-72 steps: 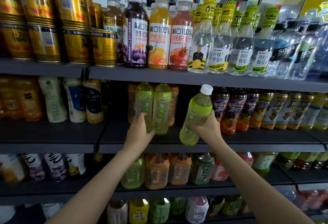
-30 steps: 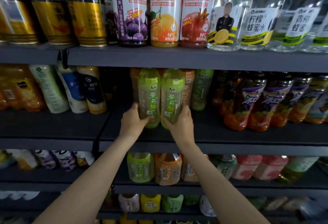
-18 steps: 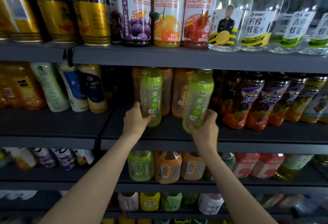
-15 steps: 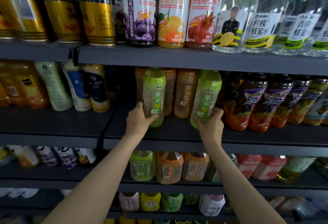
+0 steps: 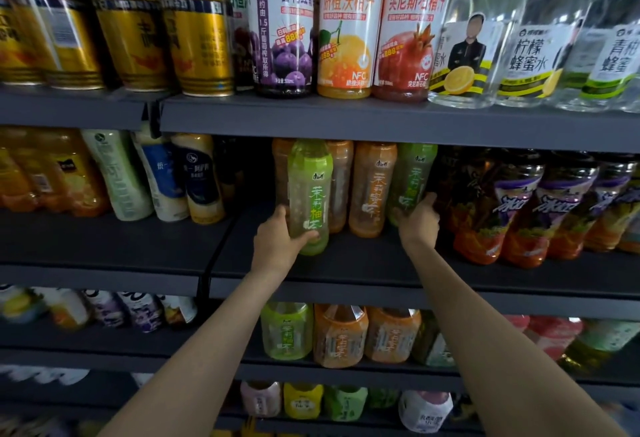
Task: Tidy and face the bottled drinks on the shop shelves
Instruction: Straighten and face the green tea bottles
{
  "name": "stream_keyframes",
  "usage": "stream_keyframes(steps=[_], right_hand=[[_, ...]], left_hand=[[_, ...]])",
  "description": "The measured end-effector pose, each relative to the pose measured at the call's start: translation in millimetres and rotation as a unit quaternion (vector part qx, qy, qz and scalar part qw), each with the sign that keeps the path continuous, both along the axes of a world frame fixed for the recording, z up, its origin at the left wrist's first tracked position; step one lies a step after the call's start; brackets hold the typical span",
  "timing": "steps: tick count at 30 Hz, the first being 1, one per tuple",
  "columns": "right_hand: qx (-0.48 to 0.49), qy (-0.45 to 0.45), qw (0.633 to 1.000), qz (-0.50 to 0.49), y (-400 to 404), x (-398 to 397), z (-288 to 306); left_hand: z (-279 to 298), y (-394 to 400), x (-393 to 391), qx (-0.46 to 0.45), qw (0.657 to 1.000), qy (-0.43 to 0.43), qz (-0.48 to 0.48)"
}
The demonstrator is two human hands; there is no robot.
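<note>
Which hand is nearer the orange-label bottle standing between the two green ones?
Right. The right hand grips the green bottle beside the orange-label bottle; the left hand is farther left.

Dark grey shelves [image 5: 381, 118] run across the frame in tiers. On the top tier stand gold cans [image 5: 197, 42] at upper left, three tall juice bottles [image 5: 346, 31] in the middle and clear water bottles [image 5: 485, 42] at upper right. The middle tier [image 5: 104, 239] carries pale bottles at left, green tea bottles [image 5: 310, 194] and orange tea bottles [image 5: 372, 187] at centre, dark purple-labelled bottles [image 5: 519, 208] at right. Lower tiers [image 5: 346, 371] hold more green and orange bottles.
</note>
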State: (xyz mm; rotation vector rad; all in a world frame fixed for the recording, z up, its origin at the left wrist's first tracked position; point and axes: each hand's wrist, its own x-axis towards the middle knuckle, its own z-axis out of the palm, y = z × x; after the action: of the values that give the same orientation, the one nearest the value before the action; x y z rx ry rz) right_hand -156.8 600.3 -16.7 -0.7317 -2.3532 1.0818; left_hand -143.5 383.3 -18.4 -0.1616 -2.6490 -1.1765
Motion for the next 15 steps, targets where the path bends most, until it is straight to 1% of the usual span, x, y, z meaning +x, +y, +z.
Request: stream_keyframes(steps=[4,6,8,10,12,15], right_hand=[[0.012,-0.035,0.999,0.018,6.0,17.2,-12.3],[0.034,-0.036,0.998,0.045,8.4,30.5,-16.1],[0.032,-0.018,0.997,0.062,12.3,44.1,-17.3],[0.041,0.031,0.996,0.068,18.4,58.0,-16.8],[0.063,0.103,0.991,0.054,24.2,72.4,-12.6],[0.121,0.210,0.970,-0.022,33.5,93.3,-1.2]], left_hand=[[1.9,2.2,4.4,0.013,1.000,-0.015,-0.015],[3.2,7.9,9.6,0.012,0.999,-0.011,-0.030],[3.4,20.1,15.8,0.012,0.998,-0.010,-0.055],[4.5,38.1,21.5,0.007,0.996,-0.015,-0.085],[5.3,59.8,25.8,0.001,0.993,-0.020,-0.113],[3.8,91.3,29.2,0.010,0.991,-0.021,-0.131]])
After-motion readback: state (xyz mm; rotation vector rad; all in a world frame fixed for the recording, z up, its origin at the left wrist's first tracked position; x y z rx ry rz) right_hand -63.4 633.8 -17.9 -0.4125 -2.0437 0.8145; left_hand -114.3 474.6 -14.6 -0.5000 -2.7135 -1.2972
